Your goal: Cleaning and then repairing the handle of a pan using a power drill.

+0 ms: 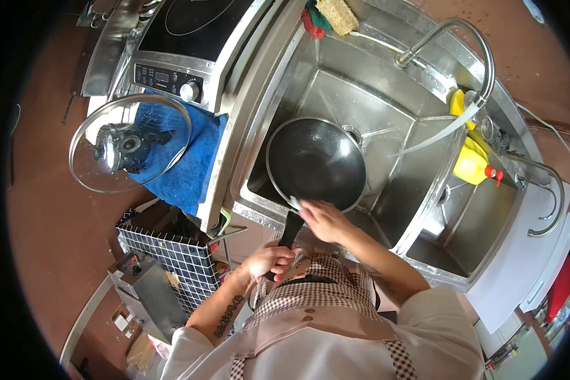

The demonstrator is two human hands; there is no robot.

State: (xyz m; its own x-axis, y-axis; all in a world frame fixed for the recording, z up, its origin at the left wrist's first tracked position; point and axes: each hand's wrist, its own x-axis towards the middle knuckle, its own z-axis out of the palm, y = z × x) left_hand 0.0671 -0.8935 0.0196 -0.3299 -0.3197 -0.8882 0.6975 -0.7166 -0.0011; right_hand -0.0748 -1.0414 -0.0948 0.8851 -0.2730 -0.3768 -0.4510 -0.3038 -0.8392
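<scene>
glass lid (pixel 126 145) at ten o'clock. left hand (pixel 273 261) wraps the black handle (pixel 291 229) at seven on the dark pan (pixel 316 161) — in the steel sink (pixel 361 95). right hand (pixel 323 221), at the pan's six, bends over something pale (pixel 294 202) — whether gripped, i cannot tell. faucet (pixel 486 50) at two.

Left fingers (pixel 278 254) wrap the black handle (pixel 290 230) of a dark pan (pixel 316 166) over the sink (pixel 354 82), right fingers (pixel 312 214) near its rim.

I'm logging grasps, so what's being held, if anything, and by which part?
The left grip holds the dark pan by its handle. A pale blurred item shows at the right grip; whether it's held, I can't tell.
</scene>
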